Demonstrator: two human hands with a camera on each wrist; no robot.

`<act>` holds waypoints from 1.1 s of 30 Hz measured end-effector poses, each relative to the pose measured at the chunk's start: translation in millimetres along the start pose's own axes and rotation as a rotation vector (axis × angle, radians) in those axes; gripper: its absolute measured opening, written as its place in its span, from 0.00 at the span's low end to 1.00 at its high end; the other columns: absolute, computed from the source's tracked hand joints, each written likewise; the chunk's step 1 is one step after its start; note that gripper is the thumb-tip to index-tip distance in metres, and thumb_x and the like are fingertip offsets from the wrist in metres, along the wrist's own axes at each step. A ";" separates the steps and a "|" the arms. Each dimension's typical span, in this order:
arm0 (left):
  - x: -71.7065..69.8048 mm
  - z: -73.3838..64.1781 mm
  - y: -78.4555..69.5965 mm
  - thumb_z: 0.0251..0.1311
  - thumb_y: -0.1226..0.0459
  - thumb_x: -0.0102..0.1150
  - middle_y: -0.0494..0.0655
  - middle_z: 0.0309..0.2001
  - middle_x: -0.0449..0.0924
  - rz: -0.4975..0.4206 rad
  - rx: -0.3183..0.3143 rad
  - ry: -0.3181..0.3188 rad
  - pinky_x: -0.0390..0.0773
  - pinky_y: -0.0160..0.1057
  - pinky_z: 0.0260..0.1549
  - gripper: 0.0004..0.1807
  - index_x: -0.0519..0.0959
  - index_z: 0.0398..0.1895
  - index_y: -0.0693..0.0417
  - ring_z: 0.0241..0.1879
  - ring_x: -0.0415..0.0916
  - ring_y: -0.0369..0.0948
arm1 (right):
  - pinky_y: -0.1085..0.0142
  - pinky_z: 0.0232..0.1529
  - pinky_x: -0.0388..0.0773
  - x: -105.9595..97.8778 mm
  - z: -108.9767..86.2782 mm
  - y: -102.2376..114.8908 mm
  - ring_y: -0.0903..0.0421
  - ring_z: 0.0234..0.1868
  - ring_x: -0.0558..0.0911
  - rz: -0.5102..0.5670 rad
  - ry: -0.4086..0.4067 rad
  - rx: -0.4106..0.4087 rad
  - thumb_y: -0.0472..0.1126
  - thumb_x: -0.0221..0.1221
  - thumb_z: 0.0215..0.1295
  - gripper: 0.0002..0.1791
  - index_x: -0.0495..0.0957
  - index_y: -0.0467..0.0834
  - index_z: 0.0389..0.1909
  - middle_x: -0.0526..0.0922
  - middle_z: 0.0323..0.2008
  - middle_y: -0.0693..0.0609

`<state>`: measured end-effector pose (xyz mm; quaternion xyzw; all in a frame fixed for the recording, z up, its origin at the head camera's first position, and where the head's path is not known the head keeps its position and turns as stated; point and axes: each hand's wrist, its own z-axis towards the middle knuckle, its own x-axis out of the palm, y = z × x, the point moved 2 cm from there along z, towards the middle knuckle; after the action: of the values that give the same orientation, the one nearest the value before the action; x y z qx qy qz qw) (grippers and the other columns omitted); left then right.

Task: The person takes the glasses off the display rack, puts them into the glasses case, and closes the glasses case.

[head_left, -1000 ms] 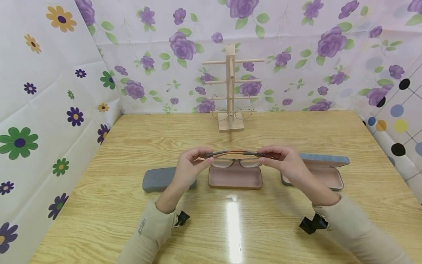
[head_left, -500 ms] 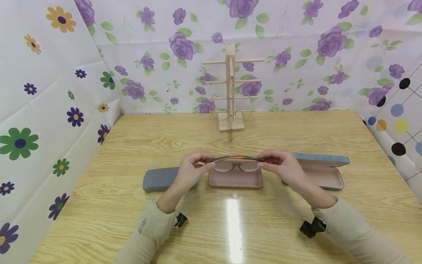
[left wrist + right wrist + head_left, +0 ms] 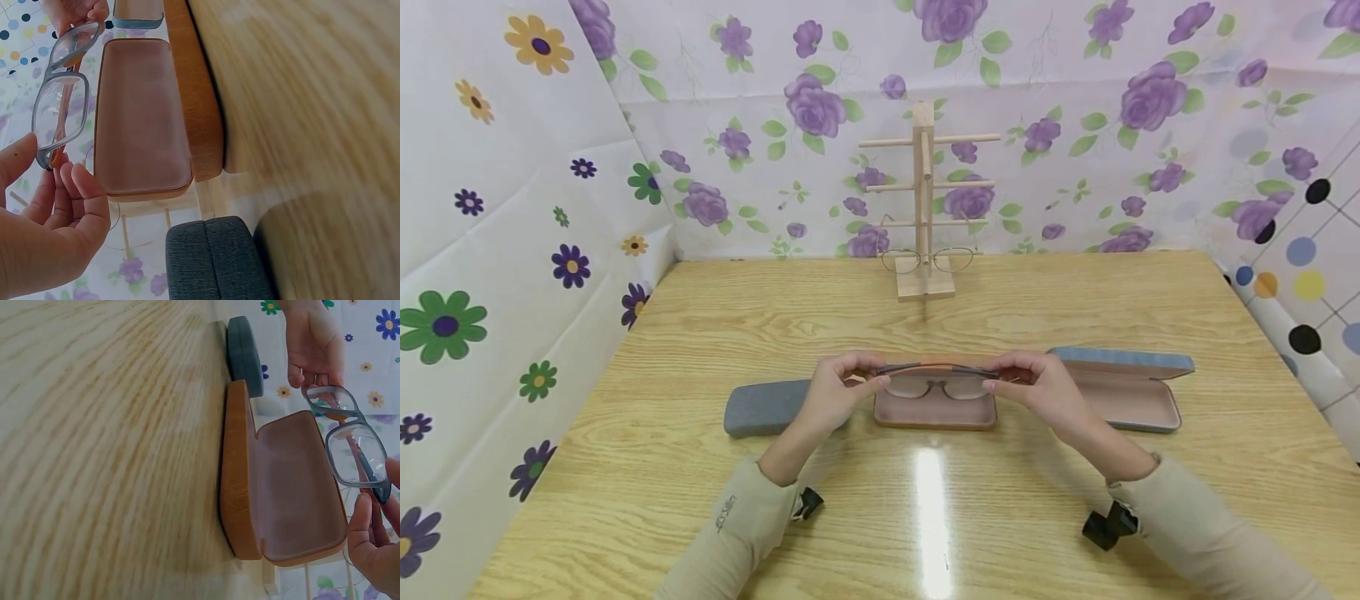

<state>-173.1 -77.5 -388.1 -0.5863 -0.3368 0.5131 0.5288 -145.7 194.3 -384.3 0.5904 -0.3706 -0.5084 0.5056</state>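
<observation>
A pair of eyeglasses [image 3: 966, 387] with dark frames and dark-and-orange temples is held level between both hands. My left hand [image 3: 833, 398] pinches one end of the frame between thumb and fingers, and my right hand [image 3: 1042, 390] pinches the other end. The temples look folded behind the lenses. Below the eyeglasses lies an opened brown glasses case [image 3: 934, 415] with a pink lining, its raised lid partly hidden. In the right wrist view the eyeglasses [image 3: 357, 453] are apart from the table, beside the raised lid of the brown case [image 3: 297, 487].
A closed grey-blue case [image 3: 765, 407] lies left, partly behind the left forearm. On the right stands an open blue case [image 3: 1138, 403] with a pink lining. At the back, a wooden peg stand [image 3: 923, 183] bears thin-rimmed glasses [image 3: 953, 260] on a low peg.
Both hands have lowered the eyeglasses a little toward the open brown case, keeping the same grip. The cases and the stand have not moved.
</observation>
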 end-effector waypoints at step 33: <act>2.1 5.7 10.9 0.50 0.67 0.65 0.46 0.30 0.81 0.296 -0.026 0.105 0.76 0.35 0.27 0.09 0.83 0.36 0.61 0.30 0.76 0.39 | 0.62 0.31 0.78 1.1 -1.3 -24.2 0.56 0.33 0.79 -0.136 -0.011 0.068 0.34 0.61 0.58 0.12 0.78 0.32 0.41 0.80 0.36 0.44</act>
<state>-179.7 -76.3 -398.7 -0.6622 -0.2252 0.5497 0.4568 -146.1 198.7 -408.2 0.6284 -0.3493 -0.5319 0.4474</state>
